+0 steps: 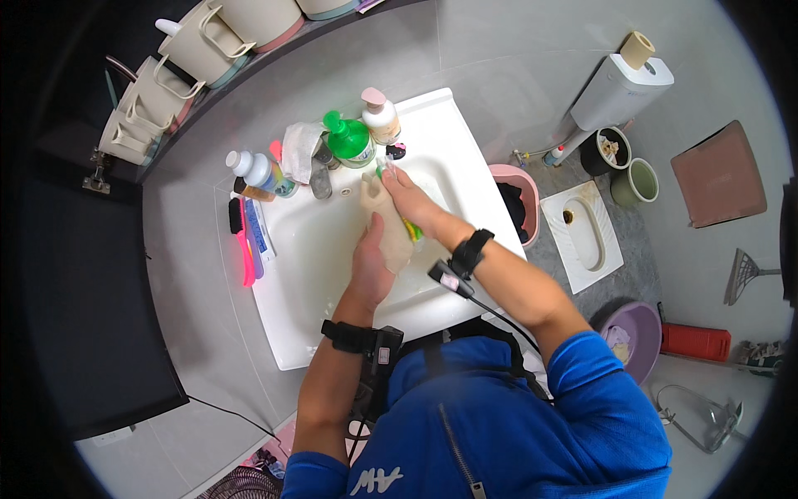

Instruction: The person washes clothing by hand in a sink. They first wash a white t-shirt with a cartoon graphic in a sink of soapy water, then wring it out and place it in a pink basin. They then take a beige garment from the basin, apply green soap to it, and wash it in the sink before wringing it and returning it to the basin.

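Observation:
A pale beige cloth item [388,232], perhaps a sock or shoe, is held over the white washbasin [492,234]. My left hand [371,265] grips its lower end, with the thumb lying along its face. Against its right side my right hand [408,198] holds a narrow green and yellow object [411,231], possibly a brush; the fingers hide most of it. Cloudy water [321,249] stands in the bowl under both hands. The tap is largely hidden behind my right hand.
On the basin's back rim stand a green pump bottle [350,142], a white pump bottle [383,121], a white detergent bottle [265,173] and a grey cloth [300,150]. A pink brush [242,246] lies left. A pink bucket [530,199] and squat toilet [585,234] are right.

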A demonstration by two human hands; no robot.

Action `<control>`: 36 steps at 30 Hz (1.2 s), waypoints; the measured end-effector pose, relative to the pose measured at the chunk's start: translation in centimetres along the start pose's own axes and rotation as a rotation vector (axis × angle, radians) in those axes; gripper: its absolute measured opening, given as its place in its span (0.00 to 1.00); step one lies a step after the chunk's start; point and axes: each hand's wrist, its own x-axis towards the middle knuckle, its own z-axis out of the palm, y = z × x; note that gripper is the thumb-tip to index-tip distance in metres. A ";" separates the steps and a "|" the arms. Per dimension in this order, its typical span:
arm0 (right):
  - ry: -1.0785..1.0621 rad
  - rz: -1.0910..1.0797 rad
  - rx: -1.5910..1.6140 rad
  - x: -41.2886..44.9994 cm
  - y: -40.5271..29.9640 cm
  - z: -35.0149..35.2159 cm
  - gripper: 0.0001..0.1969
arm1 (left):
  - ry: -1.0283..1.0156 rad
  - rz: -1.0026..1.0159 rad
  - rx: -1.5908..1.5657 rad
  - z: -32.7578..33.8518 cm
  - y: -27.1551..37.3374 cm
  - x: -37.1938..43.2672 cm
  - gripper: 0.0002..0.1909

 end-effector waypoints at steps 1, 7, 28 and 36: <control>-0.001 -0.006 0.000 -0.2 0.1 0.0 0.28 | 0.008 0.020 0.066 0.0 0.0 -0.2 0.24; 0.074 -0.145 -0.530 -2.1 -0.2 0.5 0.27 | -0.094 0.036 0.193 0.1 0.0 -1.0 0.24; 0.320 -0.176 0.038 -2.7 3.1 -0.3 0.34 | -0.060 -0.044 0.083 -0.4 1.7 -1.1 0.25; 0.056 -0.091 -0.018 -2.3 -3.7 -5.8 0.31 | -0.162 0.020 1.519 1.1 8.7 -2.3 0.15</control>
